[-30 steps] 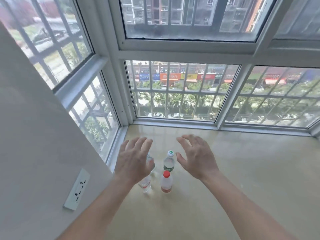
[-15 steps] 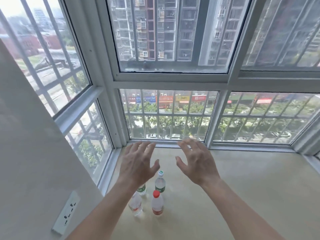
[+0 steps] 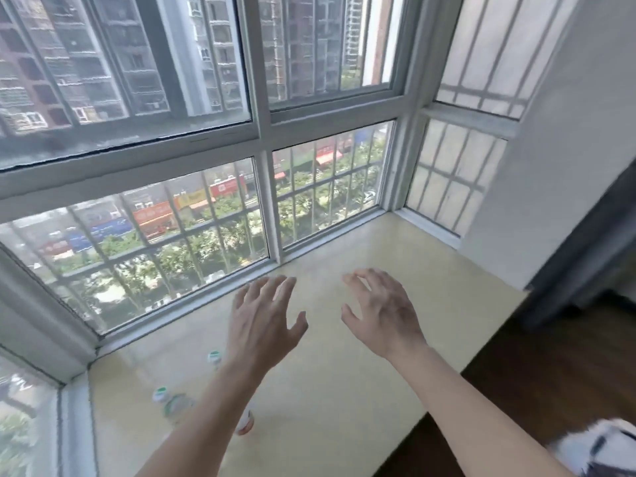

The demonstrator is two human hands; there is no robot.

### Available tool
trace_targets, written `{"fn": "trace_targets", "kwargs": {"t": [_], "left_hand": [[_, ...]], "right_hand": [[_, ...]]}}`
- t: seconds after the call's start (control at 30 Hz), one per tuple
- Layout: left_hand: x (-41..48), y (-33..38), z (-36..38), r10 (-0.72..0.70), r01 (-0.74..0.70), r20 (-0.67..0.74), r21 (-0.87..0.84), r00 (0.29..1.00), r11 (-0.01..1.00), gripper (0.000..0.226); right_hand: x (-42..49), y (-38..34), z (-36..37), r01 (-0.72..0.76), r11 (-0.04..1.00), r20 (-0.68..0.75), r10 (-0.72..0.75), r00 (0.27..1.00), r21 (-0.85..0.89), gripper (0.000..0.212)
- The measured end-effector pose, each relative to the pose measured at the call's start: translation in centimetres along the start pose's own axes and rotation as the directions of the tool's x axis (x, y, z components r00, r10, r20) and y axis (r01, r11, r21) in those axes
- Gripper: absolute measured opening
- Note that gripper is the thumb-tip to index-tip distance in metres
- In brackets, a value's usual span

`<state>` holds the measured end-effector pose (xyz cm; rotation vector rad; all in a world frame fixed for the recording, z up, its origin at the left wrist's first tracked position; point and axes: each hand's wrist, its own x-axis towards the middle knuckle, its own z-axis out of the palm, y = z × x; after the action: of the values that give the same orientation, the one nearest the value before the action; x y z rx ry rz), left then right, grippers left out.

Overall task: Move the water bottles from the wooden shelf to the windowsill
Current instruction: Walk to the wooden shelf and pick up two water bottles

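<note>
Head view: the left hand [image 3: 265, 318] and right hand [image 3: 382, 318] hover apart above the sill [image 3: 344, 401]. Their fingers are spread and loose, pointing to 12 o'clock, and they hold nothing. On the sill at the frame's 7 o'clock, blurred, sit a green-capped bottle [image 3: 172, 404], a second bottle [image 3: 214, 357] at its 1 o'clock, and a third bottle [image 3: 245, 424] at its 3 o'clock, the last two partly behind the left forearm.
</note>
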<state>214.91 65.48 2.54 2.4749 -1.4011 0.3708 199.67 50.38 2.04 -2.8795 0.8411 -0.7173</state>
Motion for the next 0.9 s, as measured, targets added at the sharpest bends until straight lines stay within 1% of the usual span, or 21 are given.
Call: {"fn": "trace_targets", "kwargs": {"t": [0.1, 0.17, 0.27, 0.4, 0.5, 0.6, 0.77, 0.9], "left_hand": [[-0.1, 3.3, 1.3, 0.135, -0.133, 0.023, -0.077, 0.991, 0.988, 0.059], [-0.1, 5.5, 2.1, 0.221, -0.216, 0.038, -0.115, 0.974, 0.97, 0.06], [-0.4, 9.2, 3.0, 0.344, -0.331, 0.053, -0.168, 0.938, 0.929, 0.061], [-0.8, 14.6, 3.8, 0.482, -0.461, 0.035, -0.239, 0.875, 0.855, 0.061], [-1.0, 18.6, 4.3, 0.559, -0.536, 0.01, -0.273, 0.829, 0.799, 0.06], [-1.2, 22.3, 5.1, 0.622, -0.593, -0.002, -0.305, 0.783, 0.745, 0.058], [-1.2, 27.7, 7.0, 0.703, -0.658, 0.003, -0.346, 0.711, 0.668, 0.055], [0.4, 32.4, 8.6, 0.74, -0.691, 0.01, -0.351, 0.672, 0.632, 0.055]], "right_hand": [[-4.3, 2.5, -1.7, -0.15, 0.984, 0.005, 0.151, 0.989, -0.096, 0.042], [-7.1, 3.9, -3.0, -0.251, 0.957, -0.005, 0.253, 0.967, -0.143, 0.047], [-11.4, 5.6, -5.0, -0.378, 0.91, -0.042, 0.376, 0.926, -0.17, 0.049], [-16.7, 8.0, -7.5, -0.507, 0.837, -0.105, 0.496, 0.862, -0.205, 0.044], [-19.9, 9.8, -9.0, -0.572, 0.785, -0.169, 0.546, 0.82, -0.239, 0.039], [-22.5, 11.3, -10.2, -0.618, 0.747, -0.207, 0.582, 0.786, -0.246, 0.041], [-26.0, 14.9, -11.1, -0.687, 0.684, -0.249, 0.641, 0.726, -0.244, 0.035], [-27.2, 19.1, -11.0, -0.717, 0.654, -0.272, 0.663, 0.697, -0.242, 0.033]]}}
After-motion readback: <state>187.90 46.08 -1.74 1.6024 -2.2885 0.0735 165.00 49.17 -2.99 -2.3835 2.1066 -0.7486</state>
